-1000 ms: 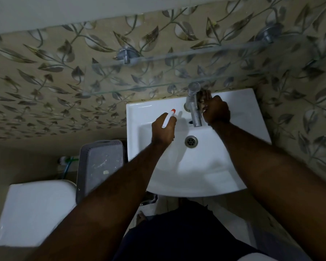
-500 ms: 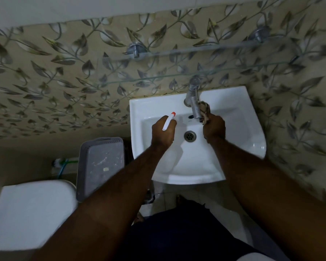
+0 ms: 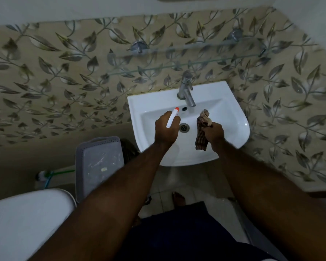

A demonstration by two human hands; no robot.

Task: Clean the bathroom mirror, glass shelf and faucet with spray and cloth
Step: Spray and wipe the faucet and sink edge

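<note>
My left hand (image 3: 167,129) holds a white spray bottle (image 3: 172,117) with an orange tip, over the white sink (image 3: 231,113) left of the drain (image 3: 184,127). In my right hand (image 3: 214,134) hangs a brown striped cloth (image 3: 201,132), over the basin and clear of the steel faucet (image 3: 186,91). The faucet stands at the back of the sink with nothing touching it. Above it a glass shelf (image 3: 196,55) on metal brackets crosses the leaf-patterned wall. Only a dark sliver at the frame's top edge shows where the mirror hangs.
A grey plastic basket (image 3: 99,164) stands left of the sink. The white toilet tank lid (image 3: 26,219) fills the lower left. A green-handled brush (image 3: 53,175) lies behind it. My bare foot (image 3: 178,198) rests on the tiled floor under the sink.
My right hand has drawn the cloth back off the faucet toward me and now hangs it over the basin. The left hand with the spray bottle has stayed over the sink.
</note>
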